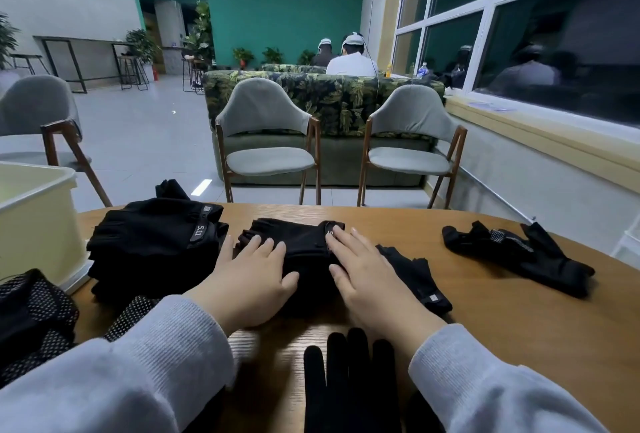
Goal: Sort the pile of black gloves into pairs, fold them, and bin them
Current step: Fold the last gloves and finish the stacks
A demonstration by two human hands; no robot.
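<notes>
Head view, left to right. Pale bin (38, 221) at left edge of frame, standing on the wooden tabletop (502, 311). Below it, lower left corner: black gloves with white grip dots (31, 315), heaped. Just right of the bin: stack of black gloves (156, 245), top one showing a "5.11" tag; one more glove sticks up behind the stack at the tabletop's far edge.

Centre of frame: paired fingerless gloves (304, 242) lying flat on the tabletop, cut finger ends toward the left, cuff tab toward the right. Left hand (252, 280) lies palm down on the left part of the pair; its fingers (266, 245) straight and slightly spread, tips reaching the short finger stubs, thumb along the near edge. Right hand (367, 277) lies palm down on the right part; its fingers (341, 237) straight, tips at the cuff tab, thumb pointing left onto the black fabric. Neither hand curls round anything; both press flat. Grey sleeves cover both forearms.

Bottom centre, near edge: full-fingered black glove (346, 384), fingers pointing up the frame toward the gap between the hands, not touching them.

Just right of the right hand: single fingerless glove (415, 277), partly under that hand's edge. Further right, well apart: loose glove pair (519, 252) with dotted palm, crumpled.
</notes>
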